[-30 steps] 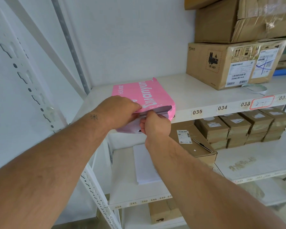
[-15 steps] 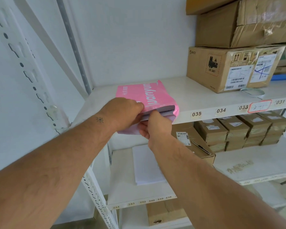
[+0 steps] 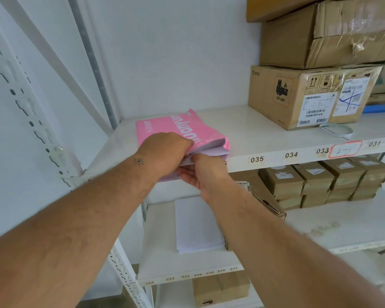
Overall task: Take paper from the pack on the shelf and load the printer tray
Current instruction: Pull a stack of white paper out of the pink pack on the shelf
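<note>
Both hands were applied to the near, opened end of the pink paper pack (image 3: 178,130). Left hand (image 3: 165,154) was laid on top of the wrapper with its fingers curled over the edge, evidently to hold the pack down while sheets were drawn out. Right hand (image 3: 203,172) was closed from below on a thin sheaf of white sheets (image 3: 211,152) projecting from the open end, thumb above and fingers beneath. The pack was positioned at the near edge of the upper shelf (image 3: 265,138), left of label 035, overhanging slightly. A loose stack of paper (image 3: 198,227) was lying on the lower shelf. Cardboard boxes (image 3: 298,94) were stored to the far right. No printer tray was in view.
</note>
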`<act>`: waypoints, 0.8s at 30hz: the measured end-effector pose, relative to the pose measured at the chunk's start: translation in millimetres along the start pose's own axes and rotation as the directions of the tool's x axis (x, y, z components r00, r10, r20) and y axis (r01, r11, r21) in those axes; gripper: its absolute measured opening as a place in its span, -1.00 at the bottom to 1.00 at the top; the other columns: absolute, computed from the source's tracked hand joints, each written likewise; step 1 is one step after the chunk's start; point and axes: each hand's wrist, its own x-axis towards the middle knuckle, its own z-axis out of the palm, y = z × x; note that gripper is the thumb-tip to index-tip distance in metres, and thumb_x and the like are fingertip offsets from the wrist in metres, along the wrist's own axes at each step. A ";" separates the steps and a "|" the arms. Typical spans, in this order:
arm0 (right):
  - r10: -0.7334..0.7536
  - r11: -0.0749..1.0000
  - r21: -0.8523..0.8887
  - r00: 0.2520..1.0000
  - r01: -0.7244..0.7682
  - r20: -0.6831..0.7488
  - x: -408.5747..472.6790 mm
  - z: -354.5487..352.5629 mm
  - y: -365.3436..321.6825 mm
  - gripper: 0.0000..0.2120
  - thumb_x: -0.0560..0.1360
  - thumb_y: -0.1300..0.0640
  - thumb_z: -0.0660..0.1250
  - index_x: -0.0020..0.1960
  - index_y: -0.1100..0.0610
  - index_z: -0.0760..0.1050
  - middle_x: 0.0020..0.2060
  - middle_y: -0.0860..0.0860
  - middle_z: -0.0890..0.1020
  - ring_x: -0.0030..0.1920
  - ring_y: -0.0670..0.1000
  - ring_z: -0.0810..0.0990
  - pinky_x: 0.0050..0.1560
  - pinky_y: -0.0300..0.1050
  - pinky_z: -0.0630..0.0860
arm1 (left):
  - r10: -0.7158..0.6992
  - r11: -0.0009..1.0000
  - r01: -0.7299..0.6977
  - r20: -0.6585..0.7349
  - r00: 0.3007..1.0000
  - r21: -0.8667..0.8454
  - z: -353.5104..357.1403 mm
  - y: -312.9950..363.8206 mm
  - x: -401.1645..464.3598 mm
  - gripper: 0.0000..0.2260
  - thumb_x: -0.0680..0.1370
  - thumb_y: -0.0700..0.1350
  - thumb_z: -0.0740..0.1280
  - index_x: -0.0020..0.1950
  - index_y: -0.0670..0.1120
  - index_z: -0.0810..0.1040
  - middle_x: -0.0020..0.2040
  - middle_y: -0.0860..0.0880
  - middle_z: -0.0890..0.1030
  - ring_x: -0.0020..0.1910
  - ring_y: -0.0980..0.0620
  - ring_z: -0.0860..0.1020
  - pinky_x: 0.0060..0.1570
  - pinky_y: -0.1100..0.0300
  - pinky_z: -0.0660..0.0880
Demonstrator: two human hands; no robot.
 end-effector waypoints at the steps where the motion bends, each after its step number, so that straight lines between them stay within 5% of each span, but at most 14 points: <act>1: -0.002 1.000 0.013 1.000 0.002 -0.007 -6.1 -2.2 1.5 -0.77 0.53 0.32 0.20 0.07 0.25 0.60 -0.26 0.19 0.73 -0.33 0.10 0.71 -0.39 -0.16 0.65 | 0.004 1.000 -0.004 0.007 1.000 0.010 -0.4 -0.3 0.2 -0.74 0.55 0.08 0.31 0.19 0.03 0.58 0.02 -0.09 0.68 0.00 -0.17 0.63 -0.11 0.07 0.51; 6: 0.003 0.999 0.052 1.000 -0.003 -0.011 -50.9 -23.9 13.5 -0.80 0.60 0.24 0.23 -0.12 0.30 0.55 -0.43 0.17 0.72 -0.37 0.08 0.71 -0.35 -0.13 0.65 | -0.014 1.000 0.014 0.035 0.999 -0.003 -0.3 -4.0 -4.9 -0.63 0.68 0.10 0.16 0.48 0.15 0.46 0.33 -0.09 0.61 0.28 -0.16 0.56 0.19 0.03 0.50; 12: 0.070 0.984 0.166 0.998 -0.067 -0.009 -54.2 -24.9 14.0 -0.89 0.60 0.17 0.31 0.07 0.17 0.58 -0.26 0.16 0.73 -0.33 0.09 0.75 -0.30 -0.09 0.68 | -0.044 0.991 0.054 0.087 0.995 -0.126 7.0 -18.8 -25.7 -0.58 0.66 -0.02 0.21 0.52 0.21 0.38 0.50 0.06 0.47 0.43 -0.05 0.46 0.32 0.09 0.40; 18: 0.031 0.995 0.092 0.999 -0.030 -0.012 -59.1 -21.8 13.7 -0.88 0.62 0.32 0.25 -0.02 0.16 0.52 -0.31 0.17 0.71 -0.42 0.05 0.73 -0.36 -0.11 0.70 | -0.122 0.963 0.144 0.109 0.987 -0.229 15.5 -32.3 -40.2 -0.57 0.64 -0.05 0.27 0.48 0.27 0.43 0.47 0.06 0.51 0.38 -0.06 0.51 0.34 0.06 0.43; 24: -0.085 0.987 0.133 0.994 0.093 -0.064 -106.6 -22.8 19.0 -0.86 0.61 0.30 0.25 0.10 0.21 0.57 -0.30 0.16 0.74 -0.38 0.09 0.74 -0.37 -0.14 0.64 | -0.126 0.924 0.151 0.094 0.988 -0.351 19.1 -39.3 -44.9 -0.62 0.62 0.02 0.34 0.42 0.30 0.48 0.45 0.09 0.53 0.38 -0.05 0.51 0.38 0.06 0.41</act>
